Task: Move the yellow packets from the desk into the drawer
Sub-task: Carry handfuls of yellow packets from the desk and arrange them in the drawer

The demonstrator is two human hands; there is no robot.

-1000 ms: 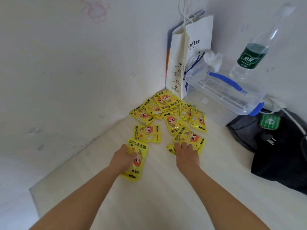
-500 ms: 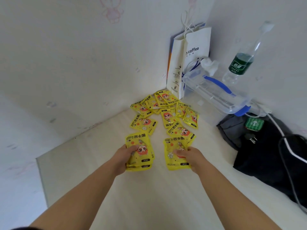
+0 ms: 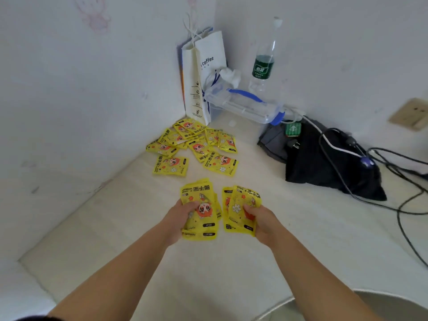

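My left hand (image 3: 179,218) curled round a stack (image 3: 199,205) of yellow packets, right hand (image 3: 261,222) gripping a second stack (image 3: 238,209), both over the desk (image 3: 231,262) middle, loose packets (image 3: 196,144) heaped in its far corner, bag (image 3: 203,66) reading "coffee", green-labelled bottle (image 3: 262,68)

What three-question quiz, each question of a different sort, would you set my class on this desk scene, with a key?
1. True or false: the left hand and the right hand each grip a stack of yellow packets.
2. What stands in the corner behind the loose packets on the desk? A) a white paper bag printed "coffee" B) a kettle C) a lamp
3. What colour is the label on the water bottle?
Key: 1 true; 2 A; 3 green.
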